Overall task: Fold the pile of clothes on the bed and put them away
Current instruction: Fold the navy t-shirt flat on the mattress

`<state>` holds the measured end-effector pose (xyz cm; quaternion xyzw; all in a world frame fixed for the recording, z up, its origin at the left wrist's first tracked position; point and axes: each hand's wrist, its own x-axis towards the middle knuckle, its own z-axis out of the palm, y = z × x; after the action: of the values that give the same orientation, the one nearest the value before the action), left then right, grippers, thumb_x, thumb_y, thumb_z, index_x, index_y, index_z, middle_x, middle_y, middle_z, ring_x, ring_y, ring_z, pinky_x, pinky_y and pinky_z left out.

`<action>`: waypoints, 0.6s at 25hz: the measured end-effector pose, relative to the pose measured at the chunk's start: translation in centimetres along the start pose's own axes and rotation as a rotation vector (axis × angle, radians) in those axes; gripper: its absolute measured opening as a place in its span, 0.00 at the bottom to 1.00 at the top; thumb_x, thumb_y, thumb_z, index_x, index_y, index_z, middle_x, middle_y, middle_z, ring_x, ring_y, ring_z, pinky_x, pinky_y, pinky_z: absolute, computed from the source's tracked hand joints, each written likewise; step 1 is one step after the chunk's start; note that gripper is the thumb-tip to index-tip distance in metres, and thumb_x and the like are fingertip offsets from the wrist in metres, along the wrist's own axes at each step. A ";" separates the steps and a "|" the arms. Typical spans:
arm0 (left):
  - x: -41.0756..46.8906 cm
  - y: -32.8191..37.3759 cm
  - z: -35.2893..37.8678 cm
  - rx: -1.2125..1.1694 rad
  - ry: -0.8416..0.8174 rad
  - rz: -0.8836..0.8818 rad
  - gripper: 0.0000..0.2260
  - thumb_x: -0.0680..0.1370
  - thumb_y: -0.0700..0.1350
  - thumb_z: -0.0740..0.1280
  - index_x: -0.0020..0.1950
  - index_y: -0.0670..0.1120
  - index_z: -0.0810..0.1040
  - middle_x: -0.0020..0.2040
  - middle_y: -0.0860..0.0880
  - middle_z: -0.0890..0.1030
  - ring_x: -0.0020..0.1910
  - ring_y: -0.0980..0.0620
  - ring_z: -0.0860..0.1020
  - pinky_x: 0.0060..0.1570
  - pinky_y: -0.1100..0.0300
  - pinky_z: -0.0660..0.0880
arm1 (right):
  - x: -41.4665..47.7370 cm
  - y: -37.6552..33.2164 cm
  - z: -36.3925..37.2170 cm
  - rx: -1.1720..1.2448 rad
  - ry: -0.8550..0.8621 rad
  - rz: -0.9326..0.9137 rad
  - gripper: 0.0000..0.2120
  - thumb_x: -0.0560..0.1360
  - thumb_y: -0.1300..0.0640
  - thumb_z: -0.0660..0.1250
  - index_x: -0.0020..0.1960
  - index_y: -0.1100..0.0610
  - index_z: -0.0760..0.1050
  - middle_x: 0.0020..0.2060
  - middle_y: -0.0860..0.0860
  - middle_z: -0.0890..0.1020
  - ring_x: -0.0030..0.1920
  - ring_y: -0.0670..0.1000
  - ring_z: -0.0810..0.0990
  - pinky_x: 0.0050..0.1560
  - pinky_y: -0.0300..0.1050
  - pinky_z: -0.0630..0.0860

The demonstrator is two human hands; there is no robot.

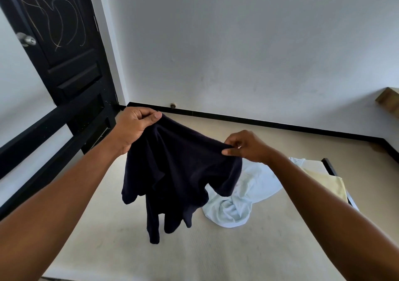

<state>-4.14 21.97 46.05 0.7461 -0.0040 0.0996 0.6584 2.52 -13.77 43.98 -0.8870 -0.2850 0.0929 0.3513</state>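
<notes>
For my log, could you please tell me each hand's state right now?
Left hand: closed, pinching one top corner of the dark navy cloth garment.
Right hand: closed, pinching the same garment's other top corner.

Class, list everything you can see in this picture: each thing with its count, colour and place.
dark shirt: one, navy, held up over the bed
crumpled garment: one, pale blue, on the bed behind the shirt
cloth: one, pale yellow, at the bed's right edge
bed: one, beige top, below
door: one, black, scribbled, upper left
knob: one, silver, on the door
wall: one, white, behind
left hand: one, pinching the shirt's top
right hand: one, pinching the shirt's top
</notes>
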 end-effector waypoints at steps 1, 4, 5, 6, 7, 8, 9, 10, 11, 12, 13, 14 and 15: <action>-0.1 -0.2 -0.1 0.027 -0.014 -0.007 0.09 0.80 0.43 0.71 0.56 0.40 0.86 0.50 0.44 0.87 0.51 0.49 0.86 0.57 0.58 0.80 | 0.4 -0.1 -0.5 0.027 0.115 0.050 0.06 0.71 0.52 0.81 0.39 0.48 0.85 0.35 0.48 0.84 0.36 0.44 0.79 0.39 0.47 0.76; -0.4 -1.4 -0.2 0.067 0.016 -0.034 0.08 0.81 0.45 0.70 0.56 0.44 0.86 0.49 0.47 0.88 0.49 0.53 0.85 0.56 0.60 0.80 | 1.6 -1.1 -2.5 0.152 0.331 0.128 0.09 0.67 0.50 0.84 0.37 0.51 0.85 0.35 0.51 0.85 0.37 0.45 0.80 0.42 0.43 0.77; -0.3 -2.0 -0.3 0.110 0.017 -0.029 0.08 0.81 0.46 0.70 0.56 0.45 0.87 0.47 0.48 0.87 0.48 0.55 0.84 0.56 0.62 0.79 | 1.9 -1.4 -2.9 0.139 0.352 0.118 0.09 0.67 0.50 0.84 0.37 0.51 0.85 0.35 0.51 0.85 0.37 0.44 0.80 0.42 0.39 0.76; -0.1 -2.6 -0.7 0.181 -0.008 -0.029 0.08 0.81 0.47 0.71 0.56 0.48 0.86 0.44 0.48 0.87 0.46 0.56 0.83 0.55 0.63 0.77 | 2.1 -1.6 -3.0 0.107 0.375 0.109 0.09 0.67 0.50 0.84 0.38 0.52 0.85 0.36 0.51 0.85 0.37 0.44 0.80 0.41 0.36 0.76; 0.1 -3.3 -1.4 0.268 -0.058 -0.053 0.09 0.79 0.50 0.73 0.58 0.51 0.85 0.42 0.48 0.85 0.45 0.57 0.82 0.54 0.64 0.76 | 2.5 -1.7 -3.0 0.060 0.420 0.109 0.09 0.68 0.50 0.83 0.38 0.52 0.85 0.37 0.49 0.85 0.37 0.43 0.80 0.41 0.34 0.75; 0.3 -4.4 -2.6 0.359 -0.123 -0.103 0.14 0.77 0.53 0.76 0.61 0.55 0.83 0.41 0.48 0.82 0.44 0.56 0.81 0.54 0.64 0.75 | 2.9 -1.6 -3.2 0.020 0.485 0.122 0.09 0.69 0.49 0.83 0.39 0.52 0.85 0.37 0.48 0.85 0.38 0.44 0.81 0.42 0.34 0.75; 0.3 -5.6 -4.1 0.434 -0.186 -0.183 0.21 0.73 0.54 0.79 0.64 0.58 0.80 0.42 0.48 0.82 0.45 0.54 0.81 0.54 0.62 0.74 | 3.3 -1.3 -3.4 -0.005 0.556 0.152 0.10 0.70 0.49 0.82 0.39 0.53 0.84 0.38 0.47 0.85 0.40 0.45 0.81 0.43 0.37 0.76; 0.0 -6.9 -5.7 0.507 -0.230 -0.270 0.28 0.69 0.53 0.83 0.65 0.60 0.76 0.45 0.47 0.82 0.48 0.53 0.81 0.54 0.61 0.73 | 3.6 -0.8 -3.7 -0.031 0.629 0.196 0.10 0.71 0.48 0.81 0.40 0.53 0.84 0.38 0.46 0.84 0.40 0.46 0.81 0.43 0.39 0.75; -0.4 -8.2 -7.4 0.595 -0.249 -0.336 0.31 0.67 0.50 0.84 0.66 0.60 0.74 0.48 0.47 0.82 0.50 0.51 0.80 0.54 0.59 0.73 | 3.7 -0.1 -4.0 -0.056 0.691 0.254 0.11 0.72 0.48 0.79 0.39 0.53 0.83 0.38 0.46 0.84 0.41 0.48 0.81 0.44 0.41 0.74; -0.9 -9.4 -9.0 0.690 -0.242 -0.369 0.31 0.67 0.46 0.84 0.65 0.59 0.75 0.50 0.47 0.81 0.51 0.50 0.80 0.54 0.58 0.72 | 3.7 0.8 -4.2 -0.069 0.749 0.315 0.11 0.73 0.47 0.78 0.39 0.53 0.82 0.37 0.46 0.83 0.42 0.49 0.81 0.44 0.42 0.72; -1.4 -10.8 -10.5 0.793 -0.214 -0.380 0.27 0.69 0.43 0.82 0.63 0.57 0.77 0.51 0.47 0.81 0.51 0.49 0.80 0.54 0.57 0.72 | 3.6 1.6 -4.5 -0.058 0.805 0.374 0.12 0.73 0.46 0.77 0.38 0.52 0.81 0.37 0.47 0.82 0.42 0.51 0.81 0.44 0.43 0.72; -1.9 -12.2 -11.8 0.895 -0.176 -0.369 0.20 0.71 0.40 0.80 0.59 0.53 0.79 0.50 0.48 0.82 0.51 0.48 0.80 0.53 0.56 0.72 | 3.4 2.4 -4.7 -0.025 0.859 0.423 0.13 0.73 0.45 0.76 0.37 0.53 0.80 0.35 0.48 0.82 0.43 0.53 0.82 0.43 0.44 0.72; -2.4 -13.2 -12.8 0.990 -0.126 -0.345 0.12 0.73 0.39 0.77 0.55 0.49 0.82 0.47 0.48 0.83 0.50 0.46 0.81 0.52 0.54 0.74 | 3.2 3.0 -4.8 0.011 0.900 0.455 0.14 0.73 0.44 0.76 0.37 0.54 0.80 0.35 0.48 0.82 0.43 0.55 0.82 0.44 0.45 0.74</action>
<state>-6.49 35.98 34.16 0.9620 0.1271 -0.0652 0.2326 8.25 -16.47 45.56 -0.8769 0.0956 -0.2232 0.4148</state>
